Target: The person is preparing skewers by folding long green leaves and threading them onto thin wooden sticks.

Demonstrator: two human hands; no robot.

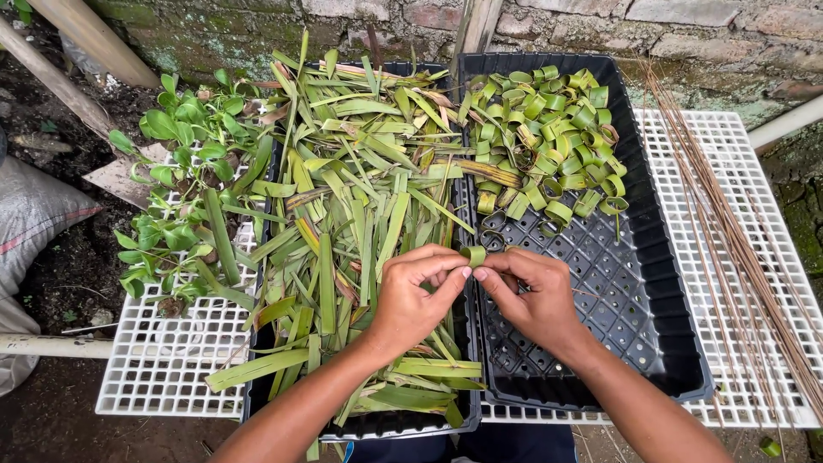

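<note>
Both hands, left (pixel 410 296) and right (pixel 533 296), pinch a small green curled leaf ring (pixel 473 255) between fingertips.

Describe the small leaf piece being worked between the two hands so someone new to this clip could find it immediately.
Start at the right black tray on the white grid table. At its near left edge, the left hand and right hand meet fingertip to fingertip. The leaf ring pinched there is the only loop apart from the pile of rings.
</note>
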